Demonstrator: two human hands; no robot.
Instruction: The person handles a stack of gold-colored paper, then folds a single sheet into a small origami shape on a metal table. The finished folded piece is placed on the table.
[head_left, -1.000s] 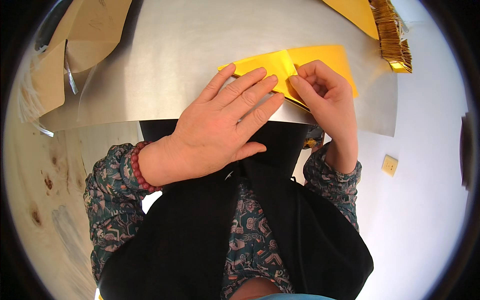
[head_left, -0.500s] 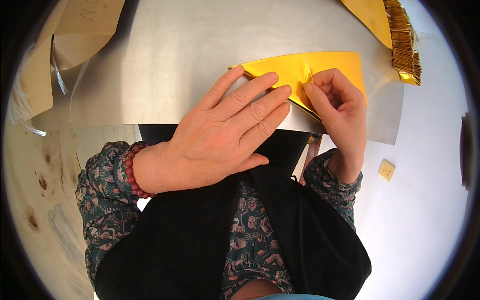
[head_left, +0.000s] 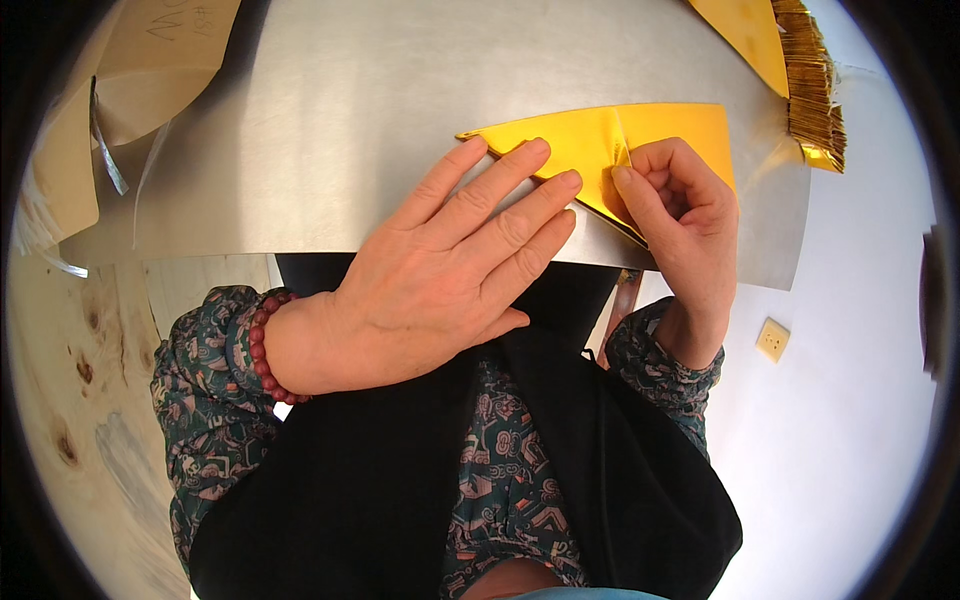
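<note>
A shiny golden-yellow sheet, roughly a long triangle [head_left: 570, 130], lies on the metal tabletop near its front edge. Dark layers show along its slanted lower left edge. My left hand [head_left: 440, 260] is open and flat, its fingertips resting over that slanted edge. Over the sheet's right part my right hand [head_left: 685, 205] is closed in a pinch, thumb against bent index finger. A thin pale line runs across the sheet to the pinch; whether it is a thread, a strip or a crease I cannot tell. What sits between the fingertips is hidden.
The metal tabletop [head_left: 350, 120] curves across the view. At its far right lies another yellow piece [head_left: 745, 40] with a gold tinsel fringe [head_left: 812, 90]. Brown paper [head_left: 160, 80] with silvery strands hangs at the left. A wall socket [head_left: 772, 340] is at the right.
My left hand has slid very slightly left and down along the sheet's edge. The right hand's pinch has shifted a touch to the right, still closed.
</note>
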